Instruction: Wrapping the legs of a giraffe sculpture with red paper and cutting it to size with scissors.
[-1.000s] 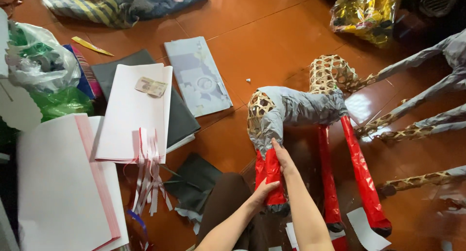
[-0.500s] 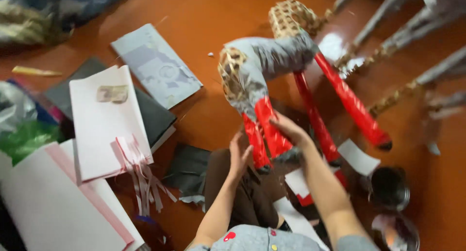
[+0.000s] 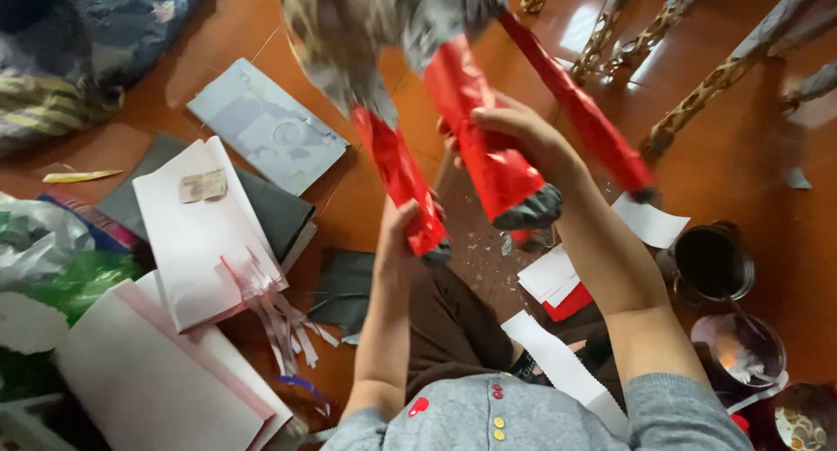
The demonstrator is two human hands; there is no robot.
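Tins at lower right: a dark tin (image 3: pixel 713 261) looks empty, another (image 3: pixel 739 351) holds pale paste. Left hand (image 3: pixel 403 233) and right hand (image 3: pixel 504 130) each grip a red-wrapped leg of the papier-mâché animal (image 3: pixel 384 24), held over the lap, legs slanting down-right.

Animal figure (image 3: pixel 384 24) held up at top centre, above the floor (image 3: pixel 750 155). Left hand (image 3: pixel 403 242) grips one leg (image 3: pixel 397 176); right hand (image 3: pixel 510 133) grips the next leg (image 3: pixel 488 159) to its right. Sheets of paper (image 3: pixel 196 233) lie left of the arms, a booklet (image 3: pixel 266 124) behind them. Two pots (image 3: pixel 715 259) sit right of the right arm. Paper strip (image 3: pixel 558 364) on the lap.
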